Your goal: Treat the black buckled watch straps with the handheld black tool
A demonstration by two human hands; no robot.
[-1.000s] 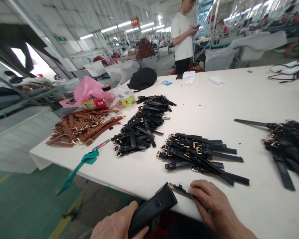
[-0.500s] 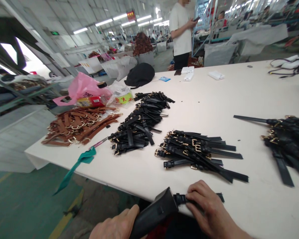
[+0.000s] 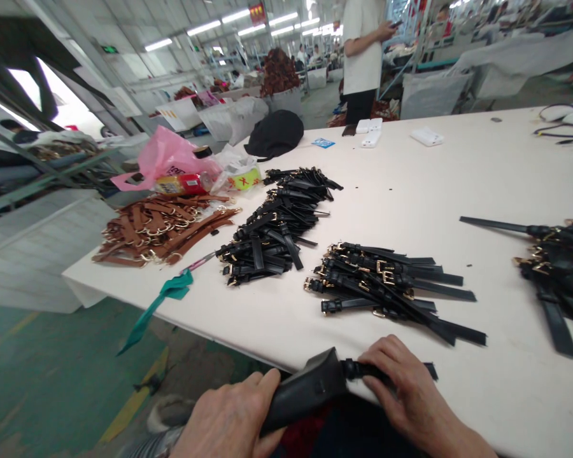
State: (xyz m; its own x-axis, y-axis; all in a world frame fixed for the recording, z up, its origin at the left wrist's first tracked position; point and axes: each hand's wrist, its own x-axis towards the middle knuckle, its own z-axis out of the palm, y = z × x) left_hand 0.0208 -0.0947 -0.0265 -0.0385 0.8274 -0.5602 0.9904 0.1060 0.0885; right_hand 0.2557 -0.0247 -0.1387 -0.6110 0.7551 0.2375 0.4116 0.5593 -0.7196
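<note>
At the table's front edge, my left hand [image 3: 233, 413] is wrapped round a thick black handheld tool with a flared, squared end [image 3: 308, 388]; its exact kind I cannot make out. My right hand [image 3: 405, 381] pinches a short black strap [image 3: 351, 368], whose near end meets the tool's flared end and whose tip sticks out past my fingers. Whether the strap's end enters the tool is hidden. Just beyond my hands lies a pile of black buckle straps [image 3: 377, 286] with gold buckles.
More black strap piles lie at centre [image 3: 277, 222] and far right [image 3: 554, 273]. Left are brown straps [image 3: 157, 229], a pink bag [image 3: 172, 156] and a teal cloth strip [image 3: 160, 305]. Farther back are a black cap [image 3: 274, 133] and white devices [image 3: 371, 137]. A person [image 3: 363, 57] stands beyond the table [image 3: 506, 178].
The whole view has shifted slightly, so the table's things sit a little right and higher. Both hands keep their grips, and the strap stays against the tool's end.
</note>
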